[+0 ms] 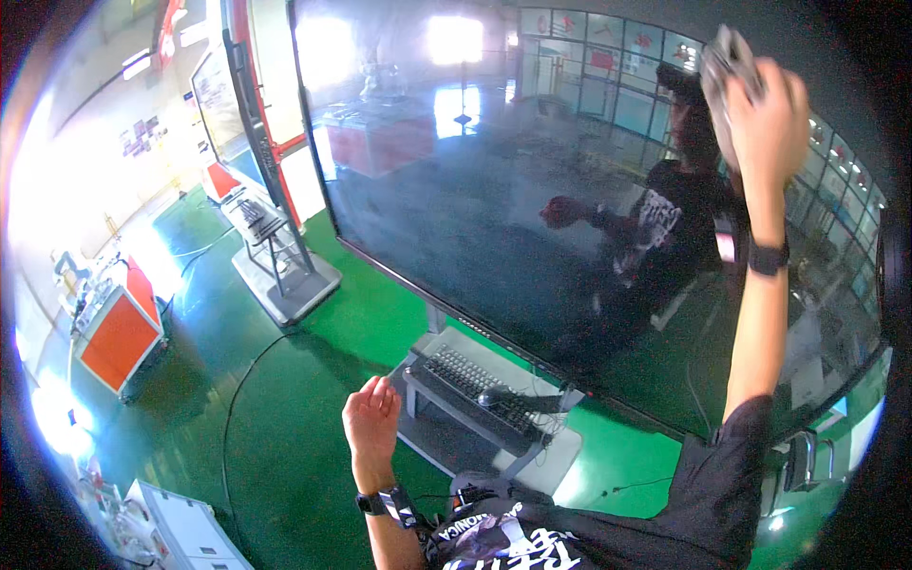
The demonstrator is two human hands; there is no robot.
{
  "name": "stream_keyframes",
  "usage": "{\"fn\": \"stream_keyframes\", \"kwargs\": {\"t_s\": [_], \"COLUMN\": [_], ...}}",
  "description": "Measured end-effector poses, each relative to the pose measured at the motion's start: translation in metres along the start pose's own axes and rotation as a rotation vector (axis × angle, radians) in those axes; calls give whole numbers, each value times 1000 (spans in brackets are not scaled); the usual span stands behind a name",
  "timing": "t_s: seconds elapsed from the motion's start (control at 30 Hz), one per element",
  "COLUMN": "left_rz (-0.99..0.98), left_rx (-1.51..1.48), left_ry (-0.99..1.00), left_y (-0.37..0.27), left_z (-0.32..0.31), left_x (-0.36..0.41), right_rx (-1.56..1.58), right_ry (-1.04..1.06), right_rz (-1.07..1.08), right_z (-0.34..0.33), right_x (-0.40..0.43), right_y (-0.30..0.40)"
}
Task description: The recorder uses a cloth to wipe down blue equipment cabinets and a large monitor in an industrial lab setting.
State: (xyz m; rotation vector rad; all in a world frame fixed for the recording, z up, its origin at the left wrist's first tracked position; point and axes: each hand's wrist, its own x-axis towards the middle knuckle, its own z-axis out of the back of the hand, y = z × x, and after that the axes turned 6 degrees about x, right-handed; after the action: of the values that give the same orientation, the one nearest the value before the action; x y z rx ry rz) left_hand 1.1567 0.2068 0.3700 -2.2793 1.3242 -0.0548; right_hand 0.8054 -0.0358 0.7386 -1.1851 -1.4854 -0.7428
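My right hand (773, 128) is raised high at the upper right and grips a folded grey cloth (728, 68). The cloth is against or just in front of the big dark screen (470, 235); contact cannot be made out. My left hand (372, 413) is held up in front of my body, left of the keyboard, fingers loosely bent with nothing seen in it. The glossy screen mirrors a person in a dark shirt and the hall. Under its lower edge, a black keyboard (470, 374) lies on the stand's shelf (445, 342).
A dark handheld device (499, 396) rests over the keyboard. Another screen on a wheeled stand (285, 285) is to the left. An orange-sided cart (121, 342) and a white cabinet (189, 531) stand farther left. A black cable (229, 427) curves over the green floor (299, 399).
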Motion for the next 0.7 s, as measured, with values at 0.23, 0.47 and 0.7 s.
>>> {"fn": "stream_keyframes", "kwargs": {"t_s": [0.23, 0.47, 0.7], "left_rz": [-44, 91, 259], "left_rx": [-40, -6, -61], "left_ry": [-166, -94, 38], "left_y": [-18, -13, 6], "left_z": [12, 25, 21], "left_x": [-16, 21, 57], "right_rx": [279, 233, 81], "right_ry": [348, 314, -37], "right_rz": [188, 38, -54], "right_z": [-41, 33, -37], "right_x": [-88, -138, 5], "right_y": [129, 75, 57]}}
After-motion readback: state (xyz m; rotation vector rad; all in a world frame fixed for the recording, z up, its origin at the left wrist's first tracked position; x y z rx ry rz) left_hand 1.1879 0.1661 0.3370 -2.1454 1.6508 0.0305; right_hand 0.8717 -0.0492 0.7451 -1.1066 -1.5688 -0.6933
